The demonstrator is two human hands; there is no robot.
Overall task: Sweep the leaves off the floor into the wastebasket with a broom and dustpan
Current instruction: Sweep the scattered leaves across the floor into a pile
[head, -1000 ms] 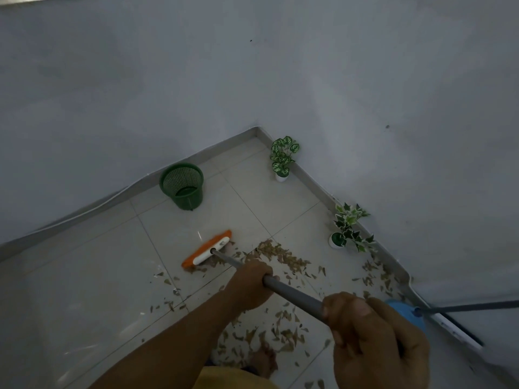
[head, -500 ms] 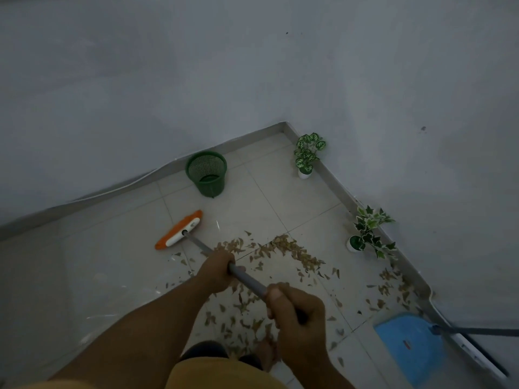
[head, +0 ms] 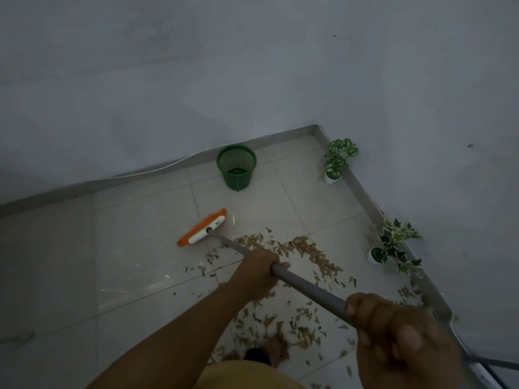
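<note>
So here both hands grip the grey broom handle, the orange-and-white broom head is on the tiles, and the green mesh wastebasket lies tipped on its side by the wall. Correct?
Not quite. The head view shows the green mesh wastebasket standing upright by the wall, mouth open upward. The rest holds: left hand and right hand grip the grey broom handle, and the orange-and-white broom head is on the tiles.

No text, label, brand, number or sign can be read anywhere here; a small grey mark on the broom head (head: 202, 231) stays illegible.
</note>
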